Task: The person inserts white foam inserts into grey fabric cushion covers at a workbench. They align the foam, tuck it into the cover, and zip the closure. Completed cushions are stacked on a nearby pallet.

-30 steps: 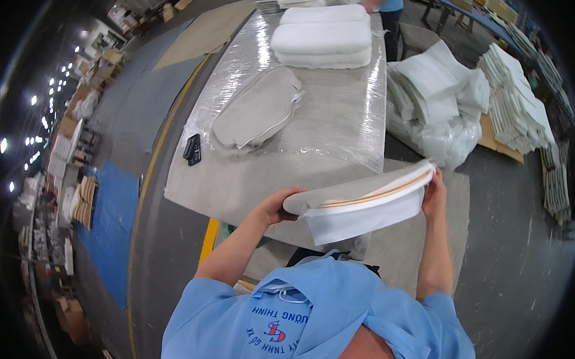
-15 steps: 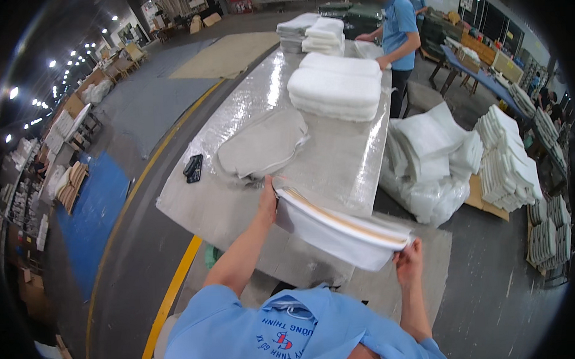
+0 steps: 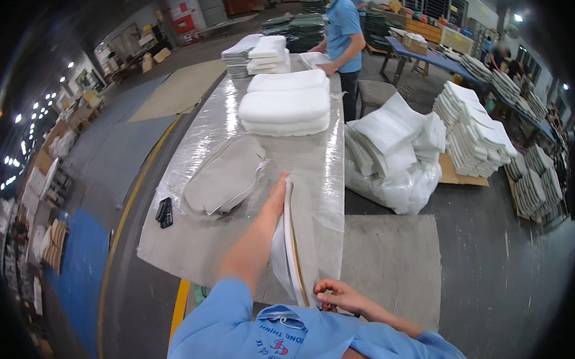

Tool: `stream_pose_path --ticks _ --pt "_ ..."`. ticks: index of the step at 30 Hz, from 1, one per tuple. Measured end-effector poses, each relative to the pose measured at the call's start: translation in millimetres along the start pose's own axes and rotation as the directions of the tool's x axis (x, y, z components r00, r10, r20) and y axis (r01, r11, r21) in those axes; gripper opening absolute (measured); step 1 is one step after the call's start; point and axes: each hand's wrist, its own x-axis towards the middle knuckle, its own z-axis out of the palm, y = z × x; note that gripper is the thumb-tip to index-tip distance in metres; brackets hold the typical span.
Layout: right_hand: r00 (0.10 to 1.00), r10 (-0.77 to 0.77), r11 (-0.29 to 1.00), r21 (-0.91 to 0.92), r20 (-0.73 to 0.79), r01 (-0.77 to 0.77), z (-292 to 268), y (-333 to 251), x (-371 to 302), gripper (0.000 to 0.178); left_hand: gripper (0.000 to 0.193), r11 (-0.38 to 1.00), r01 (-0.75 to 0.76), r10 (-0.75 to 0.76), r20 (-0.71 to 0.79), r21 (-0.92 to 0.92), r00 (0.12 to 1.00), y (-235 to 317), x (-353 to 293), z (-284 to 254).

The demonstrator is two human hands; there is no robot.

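Observation:
A grey-beige cushion cover (image 3: 303,223) with a white side and a brown strip running along its edge stands on its side in front of me, its length pointing away. My left hand (image 3: 278,195) is closed on its far end, the fingertips partly hidden behind it. At the near end, close to my shirt, my right hand (image 3: 336,294) pinches the corner with bent fingers. Left of the cover lies a grey-beige stack of similar rounded fabric pieces (image 3: 224,175) on the plastic-covered table (image 3: 312,156).
Thick white padding (image 3: 285,105) is stacked farther up the table, with more white piles (image 3: 267,52) behind. Two small black objects (image 3: 164,213) lie at the left edge. A co-worker (image 3: 344,35) stands at the far right side. White pads in a plastic bag (image 3: 395,169) sit right of the table.
The cover has swung from lying crosswise to pointing away from me. My right hand has come in toward my body, to the left. The view has turned to the right.

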Motion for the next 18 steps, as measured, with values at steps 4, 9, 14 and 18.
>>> stream_pose_path --ticks 4,9,14,18 --pt "0.986 -0.075 0.991 -0.125 -0.146 0.057 -31.9 -16.2 61.7 0.036 0.065 0.773 -0.438 0.399 0.185 0.460 0.898 -34.7 -11.8 31.3" --pt "0.381 -0.679 0.729 -0.640 -0.628 0.244 -76.6 -105.9 137.7 0.077 0.055 0.576 -0.509 0.378 0.343 0.640 0.860 -47.0 -20.3 53.2" --pt "0.468 -0.564 0.783 -0.621 -0.680 0.041 -111.6 -138.6 156.7 0.052 0.052 0.494 -0.575 0.524 0.305 0.652 0.795 -42.8 -19.4 63.1" --pt "0.477 -0.572 0.775 -0.629 -0.667 0.050 -104.8 -145.0 160.7 0.069 0.044 0.409 -0.619 0.579 0.334 0.670 0.744 -28.4 -8.4 67.0"
